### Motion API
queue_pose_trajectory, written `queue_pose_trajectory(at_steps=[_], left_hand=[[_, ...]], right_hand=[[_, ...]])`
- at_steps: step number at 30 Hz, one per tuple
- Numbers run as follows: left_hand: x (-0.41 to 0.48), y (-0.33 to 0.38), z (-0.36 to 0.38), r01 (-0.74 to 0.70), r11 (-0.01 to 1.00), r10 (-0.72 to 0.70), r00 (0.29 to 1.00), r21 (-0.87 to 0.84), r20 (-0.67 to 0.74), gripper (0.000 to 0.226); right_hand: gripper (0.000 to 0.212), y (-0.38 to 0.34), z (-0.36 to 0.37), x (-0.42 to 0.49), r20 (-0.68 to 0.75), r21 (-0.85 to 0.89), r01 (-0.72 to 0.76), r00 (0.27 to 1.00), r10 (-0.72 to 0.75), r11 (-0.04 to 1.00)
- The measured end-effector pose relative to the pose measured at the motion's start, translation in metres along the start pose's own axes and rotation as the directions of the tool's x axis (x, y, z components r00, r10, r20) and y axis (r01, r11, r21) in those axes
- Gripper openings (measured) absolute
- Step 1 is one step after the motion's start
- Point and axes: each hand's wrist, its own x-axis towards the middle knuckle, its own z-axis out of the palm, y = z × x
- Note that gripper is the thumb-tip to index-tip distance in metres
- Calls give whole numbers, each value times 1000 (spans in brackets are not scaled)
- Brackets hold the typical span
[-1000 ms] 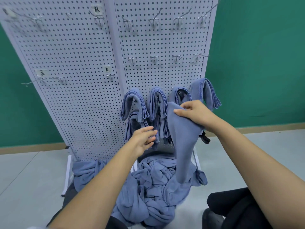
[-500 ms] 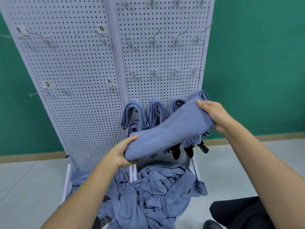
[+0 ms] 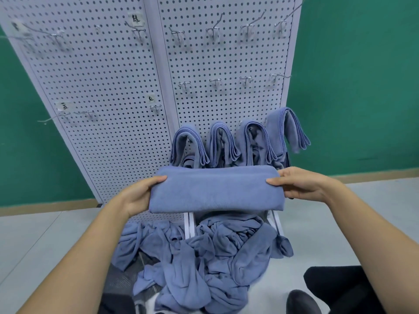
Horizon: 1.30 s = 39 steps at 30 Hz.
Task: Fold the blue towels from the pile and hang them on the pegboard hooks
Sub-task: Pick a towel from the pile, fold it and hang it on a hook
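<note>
Legs: a black trouser leg [image 3: 340, 288] and a dark rounded shoe [image 3: 302, 302] at the lower right, on the pale grey floor [image 3: 34, 234].
Pile: a heap of crumpled blue cloth towels [image 3: 204, 257] lies on the floor at the foot of the board, tangled and unfolded.
Left hand: the left hand [image 3: 138, 196] grips the left end of the held towel, thumb on top, fingers tucked out of sight beneath.
Right hand: the right hand [image 3: 303, 184] pinches the right end the same way, thumb on the upper face.
Held towel: a folded blue towel [image 3: 215, 191], a long flat band several layers thick, stretched level between the two hands, above the heap and in front of the hung ones.
Handling: likely light, soft and limp. It should sag or unfold if one end is let go, so keep the layers pinched together, and take it near the middle to drape it over a hook.
Hung row: four folded blue hung towels [image 3: 224, 143] are looped over the lowest hooks of the right panel. More cloth shows behind them, too hidden to count.
Board: a white perforated metal pegboard [image 3: 113, 87] of two panels, with small paper labels [image 3: 136, 19].
Free hooks: bare wire hooks [image 3: 215, 82] in the rows above.
Backdrop: a green wall [image 3: 362, 87].
</note>
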Motion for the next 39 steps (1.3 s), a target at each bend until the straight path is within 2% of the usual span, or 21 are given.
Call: queue_pose_trajectory(at_steps=[4,7,9,11,12,14,17,22,25,27,30,34,36,39], left_hand=[[-5,-1,-7,-39,992,35,999,120,30,16],[-8,0,-7,-82,980,73,996,182,56,16],[-9,6,-7,-196,974,189,980,117,67,18],[-9,10,-7,-265,964,264,963,18,60,27],[-10,11,-6,-280,960,280,958,0,57,32],[-11,11,-3,-305,952,305,951,-2,58,47],[-14,11,-1,-320,947,320,945,-7,65,54],[-17,13,2,-286,957,289,953,-53,88,35],[-17,11,22,-301,940,315,947,161,-66,32],[-12,7,31,-320,907,371,915,275,-160,41],[-5,-3,38,-239,912,325,917,333,-231,43],[-2,-22,55,-102,952,175,955,287,-239,26],[-6,-28,68,-72,953,143,963,293,-228,23],[-12,-24,93,-147,943,207,961,298,-181,23]], right_hand=[[27,6,-8,2,-22,-72,-22,1000,21,997],[24,7,-7,3,-50,-4,79,996,-79,997],[31,6,-9,3,-55,97,211,977,-206,973],[53,8,-11,4,-53,172,276,961,-271,946],[55,9,-11,3,-42,200,280,960,-278,939],[21,9,-11,1,-79,214,285,959,-274,934],[36,6,-6,-1,-129,175,291,954,-272,940],[30,-2,0,-6,-188,48,321,933,-307,946],[18,-6,7,-6,-229,-113,287,924,-306,951],[7,-11,12,-6,-280,-177,298,898,-338,938],[17,-27,16,-13,-340,-52,371,866,-365,927],[20,-65,22,-25,-326,78,435,861,-389,897],[16,-86,26,-28,-326,60,442,856,-401,895],[14,-110,36,-31,-333,-65,412,850,-408,909]])
